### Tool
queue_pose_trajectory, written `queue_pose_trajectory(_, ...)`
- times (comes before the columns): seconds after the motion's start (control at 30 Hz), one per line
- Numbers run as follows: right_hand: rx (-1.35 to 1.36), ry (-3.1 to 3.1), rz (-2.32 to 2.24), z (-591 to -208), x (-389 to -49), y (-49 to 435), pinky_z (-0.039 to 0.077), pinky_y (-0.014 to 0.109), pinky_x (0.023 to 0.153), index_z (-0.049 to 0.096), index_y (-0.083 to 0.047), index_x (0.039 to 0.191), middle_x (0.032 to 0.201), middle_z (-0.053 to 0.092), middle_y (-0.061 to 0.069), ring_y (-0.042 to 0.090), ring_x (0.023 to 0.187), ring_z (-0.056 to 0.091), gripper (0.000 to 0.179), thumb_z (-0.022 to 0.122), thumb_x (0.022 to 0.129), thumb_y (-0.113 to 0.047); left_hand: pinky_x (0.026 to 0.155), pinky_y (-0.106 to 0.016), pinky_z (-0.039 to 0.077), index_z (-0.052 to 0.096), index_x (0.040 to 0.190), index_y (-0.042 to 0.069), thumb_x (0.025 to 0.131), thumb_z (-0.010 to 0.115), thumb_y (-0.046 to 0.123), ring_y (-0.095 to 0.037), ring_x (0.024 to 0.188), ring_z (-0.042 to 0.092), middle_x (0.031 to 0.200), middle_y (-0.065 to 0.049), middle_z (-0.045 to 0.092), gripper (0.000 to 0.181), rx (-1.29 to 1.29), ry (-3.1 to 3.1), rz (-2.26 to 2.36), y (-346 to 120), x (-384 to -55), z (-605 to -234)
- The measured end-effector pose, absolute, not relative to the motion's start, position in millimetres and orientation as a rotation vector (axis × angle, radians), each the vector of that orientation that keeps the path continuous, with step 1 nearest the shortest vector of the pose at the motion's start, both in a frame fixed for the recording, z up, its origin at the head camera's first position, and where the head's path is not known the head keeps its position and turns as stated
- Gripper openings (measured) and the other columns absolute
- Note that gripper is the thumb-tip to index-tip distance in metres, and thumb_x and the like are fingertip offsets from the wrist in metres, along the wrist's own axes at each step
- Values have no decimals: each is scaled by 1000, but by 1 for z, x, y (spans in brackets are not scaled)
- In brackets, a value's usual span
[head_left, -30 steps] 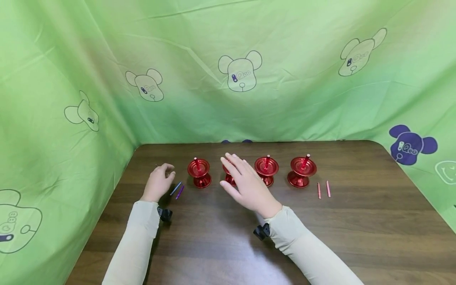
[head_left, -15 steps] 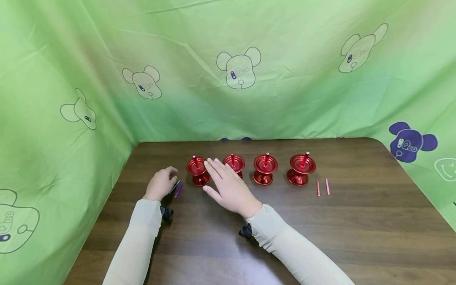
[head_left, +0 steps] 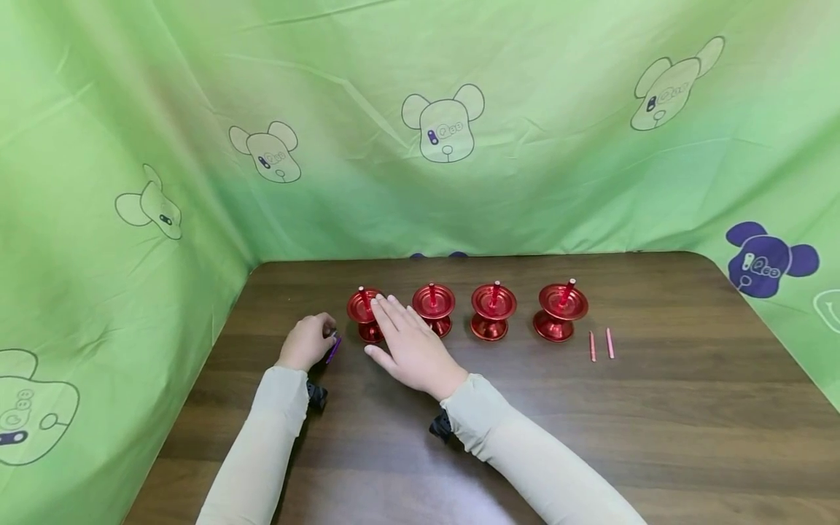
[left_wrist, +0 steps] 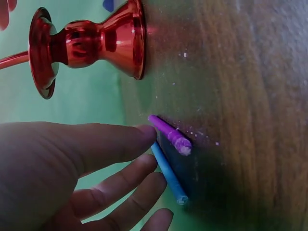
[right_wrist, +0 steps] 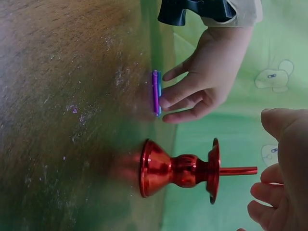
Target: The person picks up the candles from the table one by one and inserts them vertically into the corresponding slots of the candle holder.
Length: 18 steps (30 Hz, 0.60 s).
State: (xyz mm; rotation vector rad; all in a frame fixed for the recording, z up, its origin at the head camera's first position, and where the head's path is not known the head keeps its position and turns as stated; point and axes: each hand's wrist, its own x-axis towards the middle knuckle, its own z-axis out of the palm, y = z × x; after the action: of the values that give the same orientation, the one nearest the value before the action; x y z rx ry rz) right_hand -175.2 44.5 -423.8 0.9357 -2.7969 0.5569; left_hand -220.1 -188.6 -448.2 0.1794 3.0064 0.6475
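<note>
Head: left hand (head_left: 306,343) is low on the left part of the table (head_left: 420,459), fingers bent, tips at the purple stick (head_left: 333,350); can't tell from here if it grips anything. Purple stick lies between that hand and the leftmost red stand (head_left: 370,333). Right hand (head_left: 418,354) is flat, fingers straight, holds nothing, fingertips overlapping the leftmost stand in view. Row continues right: second stand (head_left: 434,300), third stand (head_left: 494,313), fourth stand (head_left: 560,313), all upright, each with a red stick standing in its dish. Right of the fourth, two pink sticks (head_left: 610,343) lie just apart. Green cloth (head_left: 341,204) behind and to the left

Left wrist: blue stick (left_wrist: 168,173) lies beside the purple one, on the left hand's side. Thumb tip covers one end of blue, just beside purple; other fingers loosely bent around its far side. Small gap at the tips, can't tell if it's pinched. Pale and purple crumbs near the sticks

Right wrist: left-hand fingers half bent and parted, tips right at blue. Blue and purple lie side by side. Right hand partly in frame, nothing in it, apart from the stand
</note>
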Motion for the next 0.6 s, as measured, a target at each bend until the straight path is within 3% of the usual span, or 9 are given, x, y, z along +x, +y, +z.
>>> queue_pose_trajectory(0.33, 885, -2865, 565, -432, -182, 39, 23, 46, 122, 27, -3, 159, 166, 24, 14, 28, 154, 21, 72, 50, 105, -45, 81, -47, 54, 70, 96, -2, 89, 72, 3, -29, 85, 62, 85, -12, 65, 9, 157, 3017, 617, -187, -223, -452)
queue_pose_trajectory(0.6, 870, -2874, 580, -438, -187, 36, 26, 46, 122, 28, 2, 158, 165, 24, 19, 33, 153, 22, 73, 51, 105, -44, 84, -49, 55, 72, 92, -3, 90, 67, 1, -35, 92, 68, 93, -17, 71, 6, 115, 3030, 603, -185, -222, -448)
